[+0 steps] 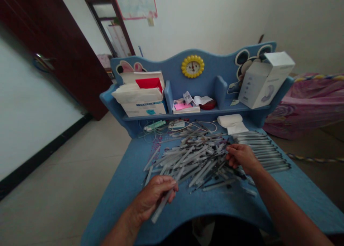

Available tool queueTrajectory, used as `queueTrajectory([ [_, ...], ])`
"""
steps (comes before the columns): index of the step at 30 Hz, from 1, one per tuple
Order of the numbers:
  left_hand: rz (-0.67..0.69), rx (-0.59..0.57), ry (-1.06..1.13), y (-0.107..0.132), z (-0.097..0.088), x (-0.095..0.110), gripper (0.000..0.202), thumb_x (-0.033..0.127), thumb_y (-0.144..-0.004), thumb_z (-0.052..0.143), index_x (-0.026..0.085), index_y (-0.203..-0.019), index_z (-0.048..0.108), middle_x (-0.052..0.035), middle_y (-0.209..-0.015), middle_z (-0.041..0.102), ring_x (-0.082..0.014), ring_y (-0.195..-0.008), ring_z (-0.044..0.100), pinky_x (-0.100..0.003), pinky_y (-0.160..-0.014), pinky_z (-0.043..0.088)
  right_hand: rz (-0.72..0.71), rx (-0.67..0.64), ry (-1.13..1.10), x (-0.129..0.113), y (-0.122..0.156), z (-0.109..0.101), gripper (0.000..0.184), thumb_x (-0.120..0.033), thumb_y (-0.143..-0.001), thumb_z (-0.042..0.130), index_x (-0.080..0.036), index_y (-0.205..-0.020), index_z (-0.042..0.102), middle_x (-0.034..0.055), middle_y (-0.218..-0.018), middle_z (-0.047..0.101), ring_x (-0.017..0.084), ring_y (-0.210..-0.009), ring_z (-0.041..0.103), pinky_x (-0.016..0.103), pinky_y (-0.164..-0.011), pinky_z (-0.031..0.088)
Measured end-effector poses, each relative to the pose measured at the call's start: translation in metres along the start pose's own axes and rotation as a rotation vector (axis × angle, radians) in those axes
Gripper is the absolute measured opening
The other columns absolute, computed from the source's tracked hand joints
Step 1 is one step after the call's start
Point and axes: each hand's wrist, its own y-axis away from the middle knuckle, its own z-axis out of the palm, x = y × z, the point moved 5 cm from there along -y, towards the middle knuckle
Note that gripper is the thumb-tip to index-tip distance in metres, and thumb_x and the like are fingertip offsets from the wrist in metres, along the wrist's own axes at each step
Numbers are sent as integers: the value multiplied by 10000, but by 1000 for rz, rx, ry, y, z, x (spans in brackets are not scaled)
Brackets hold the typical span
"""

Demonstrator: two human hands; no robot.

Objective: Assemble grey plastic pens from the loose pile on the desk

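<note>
A loose heap of grey pens and pen parts [193, 160] covers the middle of a blue desk [129, 188]. My left hand [156, 194] is closed around one grey pen barrel [161, 208] near the front edge, the barrel sticking out toward me. My right hand [242, 156] rests on the right side of the heap with its fingers curled onto the pens; what it pinches, if anything, is hidden. Just right of that hand lies a tidy row of pens [263, 151] side by side.
The desk's blue shelf back holds a yellow flower clock [192, 66], stacked books and boxes [142, 93], papers [186, 104] and a white box [264, 79]. Cables [174, 126] and white packets [231, 122] lie behind the heap. A dark door [53, 45] stands left, pink bedding [309, 102] right.
</note>
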Motion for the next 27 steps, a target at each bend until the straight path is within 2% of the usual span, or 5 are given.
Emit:
queueTrajectory([
  [9, 37, 82, 170, -14, 21, 8, 241, 360, -703, 618, 121, -726, 610, -13, -517, 591, -66, -407, 447, -178, -408, 253, -154, 163, 295, -8, 20, -3, 309, -424, -752, 542, -164, -906, 606, -20, -454, 554, 121, -316, 481, 215, -321, 327],
  [12, 71, 114, 250, -18, 29, 14, 217, 333, -687, 638, 125, -738, 603, -20, -563, 612, -58, -410, 458, -170, -413, 272, -301, 123, 479, -20, 52, 22, 294, -438, -786, 500, -183, -845, 633, -8, -502, 562, 124, -393, 496, 225, -396, 359],
  [18, 194, 154, 322, -24, 42, 26, 188, 302, -698, 644, 122, -742, 607, -35, -638, 631, -63, -468, 493, -166, -429, 291, -347, -389, 366, -14, 106, 104, 322, -444, -811, 482, -167, -700, 601, -14, -562, 530, 104, -479, 473, 201, -427, 329],
  [23, 322, 277, 344, -20, 43, 33, 188, 302, -698, 654, 117, -728, 632, -54, -741, 649, -91, -587, 551, -170, -486, 359, -252, -353, 283, -4, 108, 131, 330, -433, -822, 444, -188, -602, 465, -33, -496, 488, 90, -394, 448, 194, -375, 318],
  [27, 349, 289, 617, -17, 45, 36, 231, 354, -711, 635, 143, -791, 590, -51, -727, 646, -126, -592, 587, -211, -513, 425, -257, -386, 243, -2, 116, 147, 305, -444, -845, 398, -204, -666, 459, -33, -483, 495, 102, -363, 455, 207, -368, 330],
])
